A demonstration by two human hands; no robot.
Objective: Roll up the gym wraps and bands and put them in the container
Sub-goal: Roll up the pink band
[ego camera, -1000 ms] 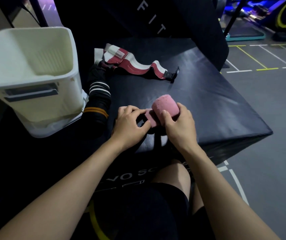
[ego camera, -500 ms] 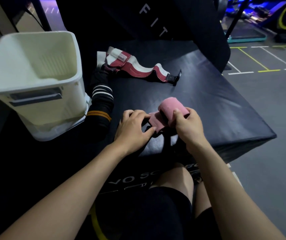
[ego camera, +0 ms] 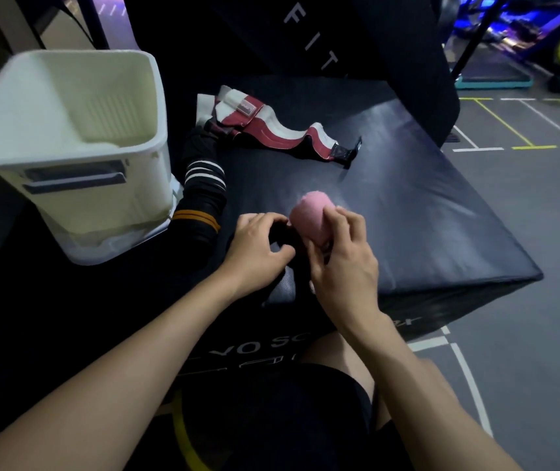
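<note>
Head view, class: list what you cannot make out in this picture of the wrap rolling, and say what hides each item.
- Loose tail of the pink wrap: covered by the right hand and left hand.
- Floor of the white container: hidden by its own near wall.
- Black striped wrap: its lower end is lost against the dark surface.
- Label on the red and white wrap: too small to read.

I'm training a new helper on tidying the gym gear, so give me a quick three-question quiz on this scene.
1. True or false: the red-and-white wrap is already rolled up.
2. Which hand holds the pink roll? A) left B) right
3. Fill in: the white container stands to the ___ of the black striped wrap.

Key: 1 false, it lies unrolled on the black pad. 2 B, the right hand. 3 left.
</note>
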